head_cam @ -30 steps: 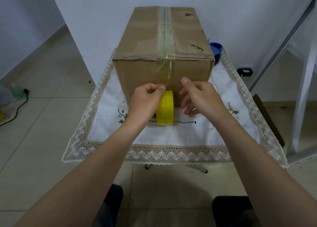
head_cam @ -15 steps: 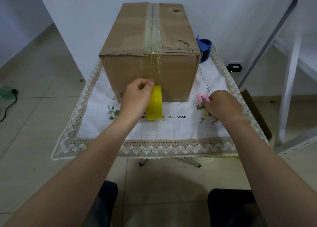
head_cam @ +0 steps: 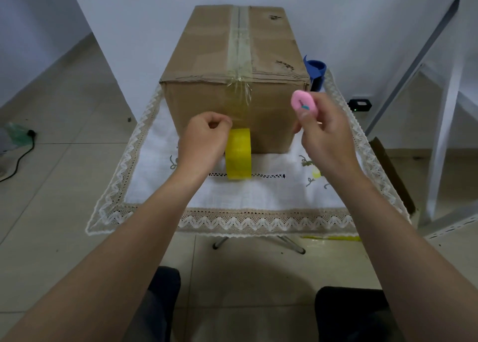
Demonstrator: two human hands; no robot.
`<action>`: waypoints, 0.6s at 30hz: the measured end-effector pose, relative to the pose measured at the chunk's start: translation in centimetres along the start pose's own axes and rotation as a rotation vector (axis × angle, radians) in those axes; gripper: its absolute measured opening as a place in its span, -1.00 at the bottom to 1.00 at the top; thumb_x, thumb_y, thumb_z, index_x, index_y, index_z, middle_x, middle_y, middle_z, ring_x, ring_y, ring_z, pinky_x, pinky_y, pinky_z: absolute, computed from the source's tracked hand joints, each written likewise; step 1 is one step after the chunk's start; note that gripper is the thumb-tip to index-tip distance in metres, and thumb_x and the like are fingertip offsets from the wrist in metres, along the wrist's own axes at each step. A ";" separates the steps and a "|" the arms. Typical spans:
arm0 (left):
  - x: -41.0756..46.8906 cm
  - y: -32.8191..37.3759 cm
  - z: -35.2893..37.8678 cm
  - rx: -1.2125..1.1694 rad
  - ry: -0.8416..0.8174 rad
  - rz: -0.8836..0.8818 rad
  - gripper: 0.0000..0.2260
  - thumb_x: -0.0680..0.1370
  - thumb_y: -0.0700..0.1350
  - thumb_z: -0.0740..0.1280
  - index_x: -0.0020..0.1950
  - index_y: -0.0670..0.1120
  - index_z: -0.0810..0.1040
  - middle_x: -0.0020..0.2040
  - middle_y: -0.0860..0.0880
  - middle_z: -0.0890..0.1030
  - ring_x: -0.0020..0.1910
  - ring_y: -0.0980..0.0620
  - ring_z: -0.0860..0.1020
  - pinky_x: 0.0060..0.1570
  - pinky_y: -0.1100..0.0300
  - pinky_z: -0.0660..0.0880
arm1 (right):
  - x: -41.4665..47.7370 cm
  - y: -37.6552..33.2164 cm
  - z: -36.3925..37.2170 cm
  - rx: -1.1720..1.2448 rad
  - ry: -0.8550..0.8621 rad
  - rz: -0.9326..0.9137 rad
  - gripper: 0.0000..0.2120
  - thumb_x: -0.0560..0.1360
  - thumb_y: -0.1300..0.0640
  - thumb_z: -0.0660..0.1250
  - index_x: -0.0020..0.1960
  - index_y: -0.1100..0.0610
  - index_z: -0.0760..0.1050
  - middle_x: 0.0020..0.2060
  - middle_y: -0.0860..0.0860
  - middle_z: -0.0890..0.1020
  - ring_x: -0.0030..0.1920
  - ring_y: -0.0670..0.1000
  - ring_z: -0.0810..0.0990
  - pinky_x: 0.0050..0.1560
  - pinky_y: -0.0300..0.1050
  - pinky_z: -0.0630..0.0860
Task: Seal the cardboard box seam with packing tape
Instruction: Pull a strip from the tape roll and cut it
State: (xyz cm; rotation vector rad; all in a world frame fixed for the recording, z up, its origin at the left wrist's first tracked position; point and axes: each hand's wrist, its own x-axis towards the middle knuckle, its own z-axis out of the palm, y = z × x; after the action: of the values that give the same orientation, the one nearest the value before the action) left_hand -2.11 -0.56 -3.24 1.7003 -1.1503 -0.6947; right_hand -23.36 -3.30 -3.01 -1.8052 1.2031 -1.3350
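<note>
A closed cardboard box (head_cam: 207,57) stands on a small table covered by a white lace-edged cloth (head_cam: 271,194). Clear tape (head_cam: 240,46) runs along its top seam and down the front face. A yellow tape roll (head_cam: 238,158) hangs at the end of that strip against the box front. My left hand (head_cam: 204,140) pinches the strip just above the roll. My right hand (head_cam: 326,137) is raised at the box's front right corner, gripping a small pink cutter (head_cam: 303,103).
A blue object (head_cam: 315,70) sticks out behind the box's right side. A white metal frame (head_cam: 445,124) stands to the right, with a black device (head_cam: 360,104) on the floor by the wall. A cable (head_cam: 20,158) lies on the tiled floor at left.
My right hand left the tape roll, picked the pink cutter up from the cloth at the right, and lifted it toward the box. My left hand kept its pinch on the tape.
</note>
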 end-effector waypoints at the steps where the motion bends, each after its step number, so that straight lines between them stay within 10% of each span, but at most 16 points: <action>1: 0.1 0.0 -0.3 0.010 0.010 0.005 -0.87 0.62 0.00 0.33 0.02 0.14 0.69 -0.13 0.21 0.66 -0.14 0.26 0.58 0.15 0.06 0.57 | -0.3 -0.3 0.4 -0.037 -0.048 -0.053 -0.86 0.69 0.10 0.26 0.20 0.04 0.56 -0.25 0.03 0.62 -0.38 -0.19 0.48 -0.34 -0.28 0.38; 12: 0.2 0.1 -2.0 0.023 -0.196 -0.099 -0.92 0.64 0.07 0.33 0.05 0.16 0.62 0.01 0.06 0.69 -0.06 0.03 0.66 0.01 0.03 0.58 | -0.4 0.0 3.1 -0.169 -0.096 -0.191 -0.78 0.57 0.08 0.44 -0.16 0.18 0.51 -0.42 0.04 0.56 -0.39 -0.02 0.55 -0.38 -0.07 0.45; 18: -0.5 -0.4 -1.6 -0.167 -0.378 -0.248 -0.63 0.55 0.00 0.50 0.32 0.11 0.51 0.13 -0.08 0.69 0.03 -0.19 0.72 0.17 -0.18 0.64 | 0.9 -0.4 3.0 -0.285 -0.161 -0.340 -0.67 0.54 0.07 0.48 -0.26 0.17 0.42 -0.48 -0.02 0.39 -0.45 0.00 0.35 -0.40 -0.13 0.27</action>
State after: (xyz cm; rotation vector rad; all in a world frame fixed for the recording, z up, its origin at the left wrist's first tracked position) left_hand -0.86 0.53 -2.96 1.6250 -1.1049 -1.2737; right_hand -20.28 -4.10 -3.31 -2.3572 1.0756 -1.2088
